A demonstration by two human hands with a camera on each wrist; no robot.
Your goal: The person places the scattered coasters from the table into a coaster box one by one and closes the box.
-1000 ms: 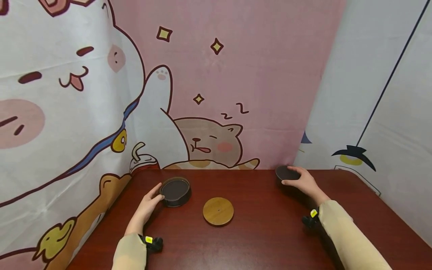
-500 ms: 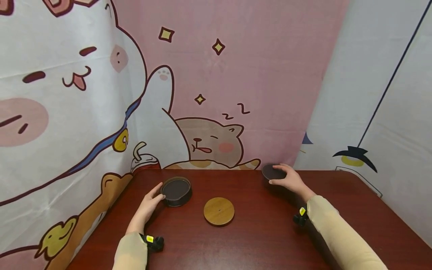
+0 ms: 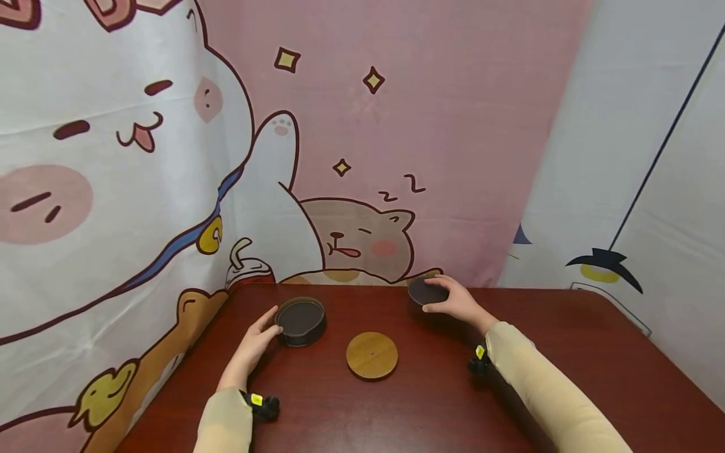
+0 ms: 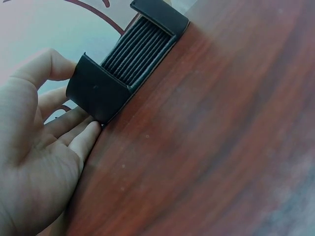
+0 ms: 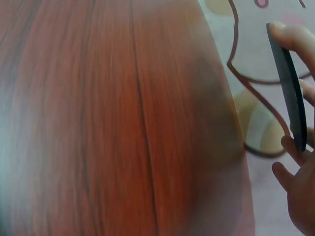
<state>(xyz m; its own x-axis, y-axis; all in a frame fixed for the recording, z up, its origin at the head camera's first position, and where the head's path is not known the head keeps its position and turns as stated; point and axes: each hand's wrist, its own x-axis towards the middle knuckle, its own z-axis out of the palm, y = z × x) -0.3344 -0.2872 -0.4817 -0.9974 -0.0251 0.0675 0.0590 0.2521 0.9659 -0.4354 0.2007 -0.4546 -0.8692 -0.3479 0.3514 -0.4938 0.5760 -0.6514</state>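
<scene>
My left hand (image 3: 253,345) holds the side of a round black coaster holder (image 3: 306,338) on the left of the table, thumb and fingers against its wall. Through the holder's side opening, the left wrist view shows several thin black coasters (image 4: 140,51) stacked inside. At the far edge of the table, my right hand (image 3: 460,306) grips one round black coaster (image 3: 423,293) by its rim. That coaster appears edge-on in the right wrist view, raised off the tabletop, with a blurred shadow below. Between the hands lies a round wooden disc (image 3: 372,356), untouched.
The reddish-brown table (image 3: 396,415) has its far edge against a cartoon-printed cloth backdrop (image 3: 453,126). Another printed cloth (image 3: 113,251) hangs along the left side. Small black cameras (image 3: 266,408) sit on both wrists.
My right hand has carried the black coaster leftward along the far edge of the table. The left hand and the holder stay in place; the head view has shifted slightly.
</scene>
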